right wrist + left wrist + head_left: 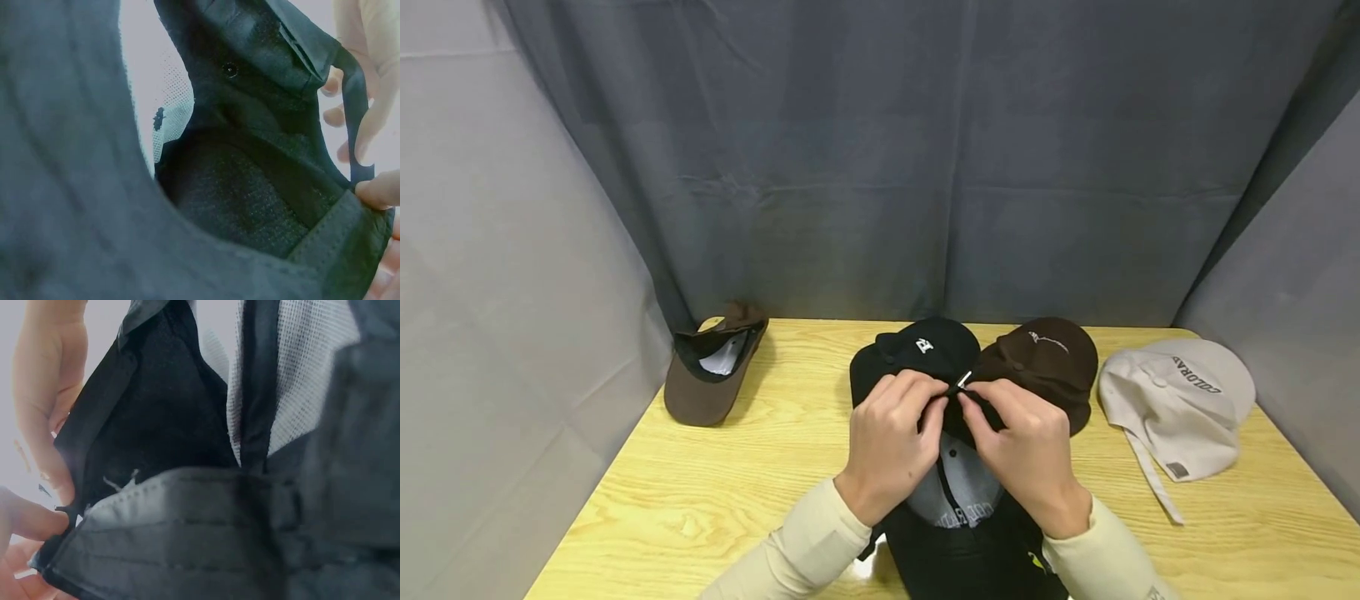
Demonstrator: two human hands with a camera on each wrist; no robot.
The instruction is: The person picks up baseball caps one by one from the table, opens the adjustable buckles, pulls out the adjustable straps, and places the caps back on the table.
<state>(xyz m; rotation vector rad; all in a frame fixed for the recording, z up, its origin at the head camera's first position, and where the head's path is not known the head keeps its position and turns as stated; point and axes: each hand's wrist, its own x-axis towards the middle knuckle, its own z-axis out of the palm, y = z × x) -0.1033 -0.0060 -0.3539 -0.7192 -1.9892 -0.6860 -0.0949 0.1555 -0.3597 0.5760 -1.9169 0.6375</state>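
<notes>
A black baseball cap (955, 550) lies between my hands with its hollow inside facing up and its brim towards me. White lettering shows through its pale mesh lining (312, 375). At the far end of the cap, the fingertips of my left hand (891, 442) pinch the back strap beside a small metal buckle (964, 380). My right hand (1026, 450) pinches the same strap on the buckle's other side, thumb against forefinger. In the right wrist view the narrow strap (355, 106) loops from the cap's edge into the fingers. The fingers partly cover the buckle.
Just beyond my hands sit another black cap (917, 346) with a white emblem and a dark brown cap (1052, 358). A beige cap (1187, 400) with a dangling strap is at the right. At the far left a brown cap (703, 396) leans near the grey curtain (820, 167).
</notes>
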